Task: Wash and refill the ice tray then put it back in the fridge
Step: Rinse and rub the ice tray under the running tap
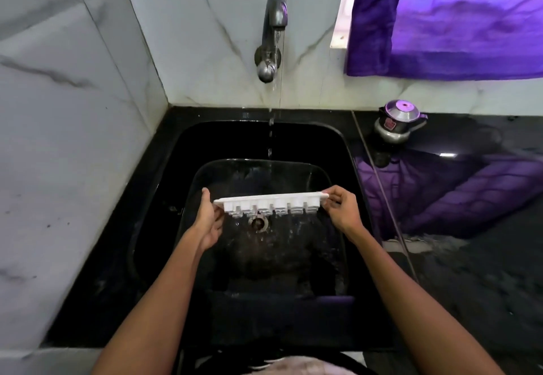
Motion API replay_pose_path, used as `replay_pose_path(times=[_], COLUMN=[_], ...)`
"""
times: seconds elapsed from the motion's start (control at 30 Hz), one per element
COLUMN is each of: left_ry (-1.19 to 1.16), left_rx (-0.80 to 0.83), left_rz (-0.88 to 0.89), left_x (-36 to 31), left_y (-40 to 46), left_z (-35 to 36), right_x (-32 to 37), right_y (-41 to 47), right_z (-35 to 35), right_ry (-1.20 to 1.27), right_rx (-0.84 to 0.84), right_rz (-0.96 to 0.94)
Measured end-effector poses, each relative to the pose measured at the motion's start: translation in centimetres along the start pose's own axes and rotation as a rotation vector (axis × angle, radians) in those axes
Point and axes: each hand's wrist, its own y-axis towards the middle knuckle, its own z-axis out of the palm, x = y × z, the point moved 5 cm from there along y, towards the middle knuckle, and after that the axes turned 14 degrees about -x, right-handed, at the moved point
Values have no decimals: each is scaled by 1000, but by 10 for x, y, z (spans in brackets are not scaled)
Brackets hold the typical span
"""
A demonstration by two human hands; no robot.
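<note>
Nearest the camera, both forearms reach forward over the front edge of the black sink (164, 169). The left hand (209, 222) grips the left end of the white ice tray (271, 203), thumb over the rim and fingers curled beneath. The right hand (342, 210) pinches the right end between thumb and fingertips. The tray is held in the air above the basin, roughly level, with the outsides of its compartments facing the camera; whether they hold water cannot be told from this angle. Directly beyond and below the tray lies the drain (258, 223), on a wet basin floor. Further back, the tap (273, 31) is running, its thin stream falling behind the tray and not onto it. On the black tabletop (470, 272) to the right stands a small pressure cooker (399, 120); a purple cloth (458, 22) hangs above.

Assessment: the work is at the sink stage, rinsing or about to fill. Refilling appears unfinished, and the return to the fridge remains outstanding.
</note>
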Motion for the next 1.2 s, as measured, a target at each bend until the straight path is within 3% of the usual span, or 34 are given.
replay_pose_path(times=[0.23, 0.5, 0.6, 0.8, 0.93, 1.07, 1.2], left_ry=[-15, -219, -260, -123, -102, -91, -158], left_rx=[10, -58, -37, -129, -223, -271, -303], left_rz=[12, 296, 331, 146, 231, 370, 383], left_x=[4, -72, -78, -21, -19, -37, -51], left_y=[-6, -32, -39, -12, -6, -9, -7], left_z=[-10, 2, -2, -21, -33, -36, -25], right_x=[-2, 99, 100, 39, 35, 72, 107], right_y=[-21, -13, -13, -26, -17, 3, 27], right_z=[1, -17, -14, 7, 16, 31, 47], right_ry=[78, 92, 77, -152, -171, -171, -157], right_rx=[-50, -377, -374, -157, -46, 111, 90], right_rz=[-51, -663, -768, -664, -574, -620, -558])
